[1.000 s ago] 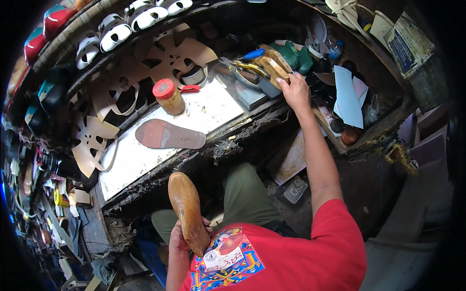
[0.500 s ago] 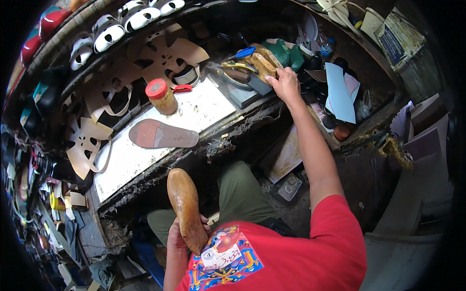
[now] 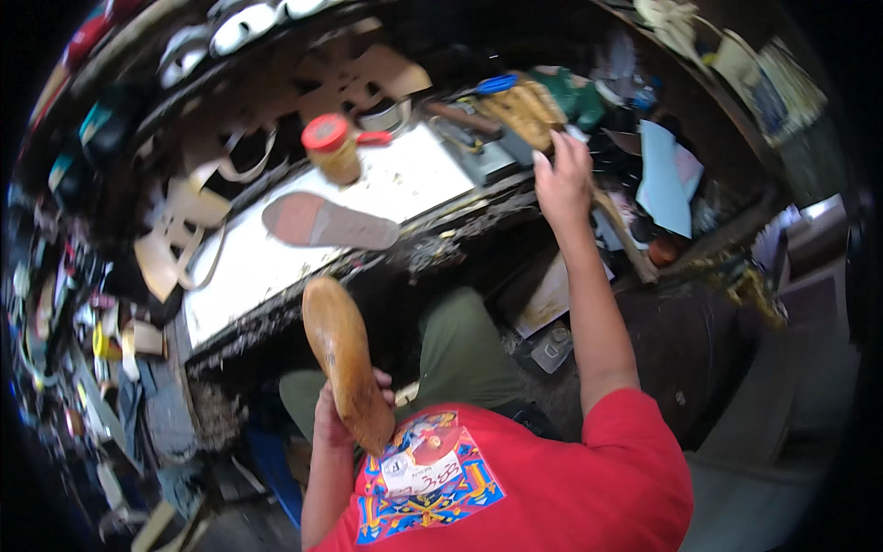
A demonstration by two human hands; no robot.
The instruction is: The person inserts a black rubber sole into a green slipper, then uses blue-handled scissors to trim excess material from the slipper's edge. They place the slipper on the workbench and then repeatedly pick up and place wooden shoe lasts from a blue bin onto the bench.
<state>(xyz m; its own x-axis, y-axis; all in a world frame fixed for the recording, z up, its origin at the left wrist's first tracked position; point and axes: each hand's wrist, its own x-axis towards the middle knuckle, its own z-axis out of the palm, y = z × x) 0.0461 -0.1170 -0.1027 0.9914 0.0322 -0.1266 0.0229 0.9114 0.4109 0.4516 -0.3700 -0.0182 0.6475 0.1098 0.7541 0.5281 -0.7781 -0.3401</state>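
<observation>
Near the left, the left hand [image 3: 342, 419] grips a wooden shoe form [image 3: 346, 362], holding it upright close to the chest. Farther away, a shoe sole [image 3: 326, 222] lies flat on the white worktop [image 3: 276, 258], with a red-lidded jar [image 3: 331, 149] behind it. On the right, the right hand [image 3: 563, 175] reaches to the far clutter, fingers spread, touching tan leather pieces [image 3: 526, 109]; whether it grasps them cannot be told.

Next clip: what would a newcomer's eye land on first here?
Probably the tan wooden shoe form, gripped upright in the left hand low in the centre, just above the red shirt. Next, the right hand stretched out to the tool clutter at the far right of the white bench. On that bench lie a brown sole and a red-lidded jar.
</observation>
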